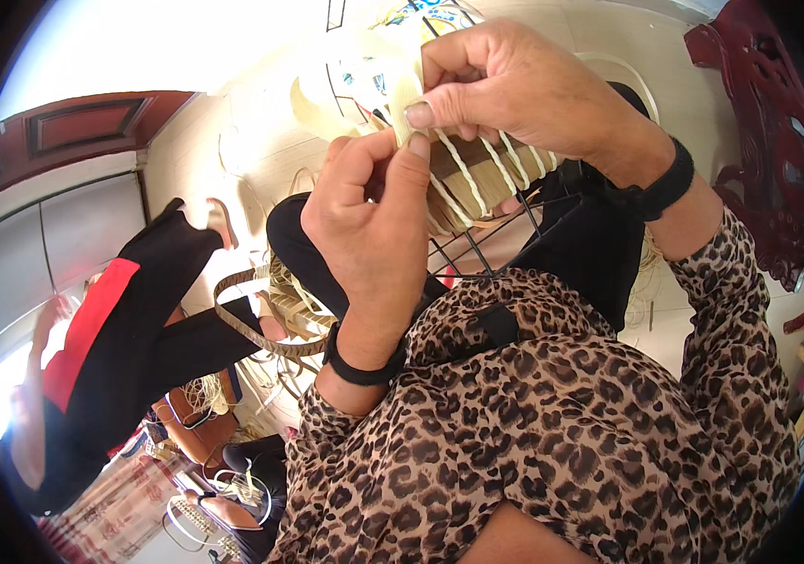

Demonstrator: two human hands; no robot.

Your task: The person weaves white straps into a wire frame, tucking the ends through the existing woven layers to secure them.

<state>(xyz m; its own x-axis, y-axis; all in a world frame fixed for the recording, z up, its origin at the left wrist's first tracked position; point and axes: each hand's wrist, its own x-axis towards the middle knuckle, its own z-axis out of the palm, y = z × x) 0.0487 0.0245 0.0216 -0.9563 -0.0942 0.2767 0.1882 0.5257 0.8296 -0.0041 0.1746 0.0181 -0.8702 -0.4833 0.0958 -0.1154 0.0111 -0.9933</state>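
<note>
My left hand and my right hand meet at the top middle, thumbs almost touching. Both pinch a pale, flat weaving strip, which rises between the fingers and curls away to the left. Just below them, on my lap, lies a tan panel crossed by several white twisted cords. A black wire frame extends from this panel toward my body. My fingers partly hide the panel's upper left end.
At the left, a person in black trousers with a red stripe is close by. A brown woven band and loose strips lie between us. Dark red carved furniture stands at the right; a cabinet is at the left.
</note>
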